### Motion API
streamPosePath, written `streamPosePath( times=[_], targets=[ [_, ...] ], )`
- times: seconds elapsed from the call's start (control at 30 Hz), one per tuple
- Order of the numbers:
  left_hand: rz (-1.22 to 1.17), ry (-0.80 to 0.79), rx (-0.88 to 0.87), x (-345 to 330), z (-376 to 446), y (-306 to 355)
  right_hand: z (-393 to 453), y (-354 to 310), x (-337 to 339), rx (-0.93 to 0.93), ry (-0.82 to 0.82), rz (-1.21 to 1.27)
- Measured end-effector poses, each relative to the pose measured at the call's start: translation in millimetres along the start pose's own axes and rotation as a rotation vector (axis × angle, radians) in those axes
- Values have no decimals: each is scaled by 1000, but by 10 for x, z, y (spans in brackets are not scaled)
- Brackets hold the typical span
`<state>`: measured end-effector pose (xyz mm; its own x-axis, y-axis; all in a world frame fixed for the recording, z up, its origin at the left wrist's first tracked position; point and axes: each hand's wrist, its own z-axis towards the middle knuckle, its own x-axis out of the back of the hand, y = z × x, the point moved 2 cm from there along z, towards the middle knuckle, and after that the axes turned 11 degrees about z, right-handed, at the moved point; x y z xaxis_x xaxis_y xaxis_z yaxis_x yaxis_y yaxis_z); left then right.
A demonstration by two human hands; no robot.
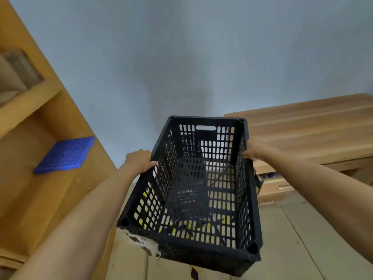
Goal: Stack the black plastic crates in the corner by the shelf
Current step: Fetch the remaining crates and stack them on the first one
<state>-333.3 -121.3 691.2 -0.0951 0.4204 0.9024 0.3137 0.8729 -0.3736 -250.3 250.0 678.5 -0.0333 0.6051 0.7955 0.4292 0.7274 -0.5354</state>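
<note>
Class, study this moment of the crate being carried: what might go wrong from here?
1. Both hands, left hand and right hand, grip only the black crate's long rims, so it may tip.
2. Its near edge hangs over a torn cardboard box and might snag.

matt perforated plastic crate (199, 190), wooden shelf (30, 110)

Two bare forearms — no sleeves, unadorned

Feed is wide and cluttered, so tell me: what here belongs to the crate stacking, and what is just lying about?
Job:
black crate, empty
left hand gripping its left rim
right hand gripping its right rim
wooden shelf

Lying about:
blue perforated panel on the shelf
wooden boards
</note>
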Motion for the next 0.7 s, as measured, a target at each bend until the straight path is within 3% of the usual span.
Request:
streamPosePath(
  times=[0.23,0.7],
  targets=[
    [14,3,48,-178,629,-190,1000,-177,-251,1,-48,16],
    [-47,-155,127,-193,2278,-338,2960,-854,-114,24,-147,-103]
  ],
)
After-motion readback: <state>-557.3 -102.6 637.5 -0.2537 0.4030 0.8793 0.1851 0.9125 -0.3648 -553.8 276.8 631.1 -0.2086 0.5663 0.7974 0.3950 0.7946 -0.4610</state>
